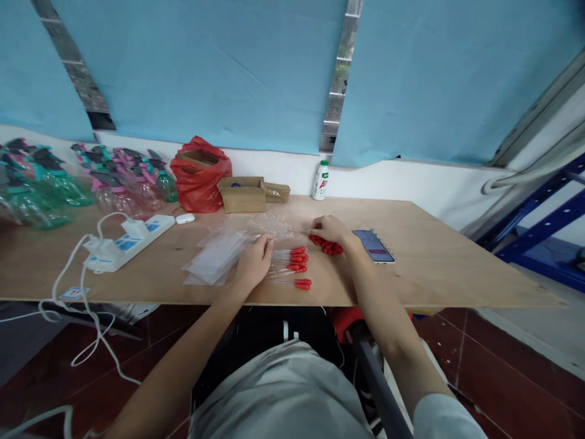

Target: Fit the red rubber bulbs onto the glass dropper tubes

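My left hand [256, 261] is closed in a pinch beside a loose heap of thin clear tubes [276, 224]. What its fingertips hold is too small to make out. To the right, my right hand [329, 228] is over a pile of small red rubber bulbs [329, 246], its fingers bent together at the pile's far edge; their tips are partly hidden. Between my hands and nearer the table edge lie several droppers [299, 259], clear tubes with red bulbs pointing right. Clear plastic bags [212, 259] are stacked left of my left hand.
A phone [373, 246] lies right of my right forearm. Behind stand a white bottle [321, 180], a cardboard box [242, 195] and a red plastic bag [198, 177]. At left are a power strip [119, 249] with cables and several spray bottles [132, 189].
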`<move>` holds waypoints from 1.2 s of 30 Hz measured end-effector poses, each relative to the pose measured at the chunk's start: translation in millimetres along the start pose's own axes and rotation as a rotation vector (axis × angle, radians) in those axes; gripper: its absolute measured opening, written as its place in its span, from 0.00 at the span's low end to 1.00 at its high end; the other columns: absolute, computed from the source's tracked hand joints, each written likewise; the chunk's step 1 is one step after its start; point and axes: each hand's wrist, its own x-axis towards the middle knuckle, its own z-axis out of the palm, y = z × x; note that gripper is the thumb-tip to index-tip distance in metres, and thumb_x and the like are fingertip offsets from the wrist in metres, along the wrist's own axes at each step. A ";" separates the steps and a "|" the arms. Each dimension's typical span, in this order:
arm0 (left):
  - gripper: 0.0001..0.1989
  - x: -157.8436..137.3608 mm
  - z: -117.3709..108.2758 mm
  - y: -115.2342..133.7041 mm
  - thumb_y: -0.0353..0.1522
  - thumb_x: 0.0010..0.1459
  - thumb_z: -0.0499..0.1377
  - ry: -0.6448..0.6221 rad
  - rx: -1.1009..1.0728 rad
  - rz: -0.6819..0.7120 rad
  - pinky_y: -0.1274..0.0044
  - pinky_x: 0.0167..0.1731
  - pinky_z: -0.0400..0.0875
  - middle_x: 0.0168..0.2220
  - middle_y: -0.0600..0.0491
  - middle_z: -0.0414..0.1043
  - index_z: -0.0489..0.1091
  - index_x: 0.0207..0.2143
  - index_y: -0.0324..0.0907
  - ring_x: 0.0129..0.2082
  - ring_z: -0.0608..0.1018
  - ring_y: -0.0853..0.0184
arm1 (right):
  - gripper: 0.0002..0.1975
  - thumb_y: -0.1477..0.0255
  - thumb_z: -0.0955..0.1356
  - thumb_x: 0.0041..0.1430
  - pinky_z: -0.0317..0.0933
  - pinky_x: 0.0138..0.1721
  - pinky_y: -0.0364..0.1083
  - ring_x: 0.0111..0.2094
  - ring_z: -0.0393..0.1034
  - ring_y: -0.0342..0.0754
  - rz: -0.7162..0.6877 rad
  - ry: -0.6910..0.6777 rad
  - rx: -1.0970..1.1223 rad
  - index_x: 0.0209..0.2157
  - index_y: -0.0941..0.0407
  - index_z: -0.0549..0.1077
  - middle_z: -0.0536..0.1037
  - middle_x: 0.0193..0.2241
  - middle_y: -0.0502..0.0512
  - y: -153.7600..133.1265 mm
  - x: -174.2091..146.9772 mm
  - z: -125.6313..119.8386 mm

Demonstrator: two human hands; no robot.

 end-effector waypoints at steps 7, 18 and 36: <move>0.15 0.0 -0.8 2.1 0.38 0.77 0.48 -0.012 0.007 -0.015 0.70 0.43 0.68 0.41 0.49 0.82 0.74 0.51 0.46 0.42 0.81 0.57 | 0.08 0.68 0.71 0.71 0.63 0.42 0.44 0.41 0.80 0.51 0.009 0.007 -0.046 0.41 0.57 0.83 0.87 0.41 0.61 -3.0 -0.8 -2.1; 0.16 -0.4 -1.1 1.1 0.39 0.78 0.48 -0.003 0.014 -0.014 0.71 0.40 0.66 0.35 0.51 0.79 0.74 0.51 0.45 0.35 0.79 0.60 | 0.12 0.68 0.67 0.77 0.62 0.45 0.44 0.46 0.79 0.52 -0.001 0.027 -0.065 0.46 0.60 0.81 0.86 0.46 0.65 -10.8 0.2 -3.7; 0.16 0.1 -1.4 1.7 0.39 0.77 0.48 -0.009 0.010 -0.012 0.70 0.40 0.67 0.36 0.50 0.79 0.74 0.51 0.45 0.36 0.79 0.59 | 0.12 0.76 0.67 0.69 0.62 0.43 0.43 0.42 0.79 0.50 0.025 0.058 -0.030 0.43 0.60 0.84 0.87 0.42 0.62 -17.9 -7.1 -13.4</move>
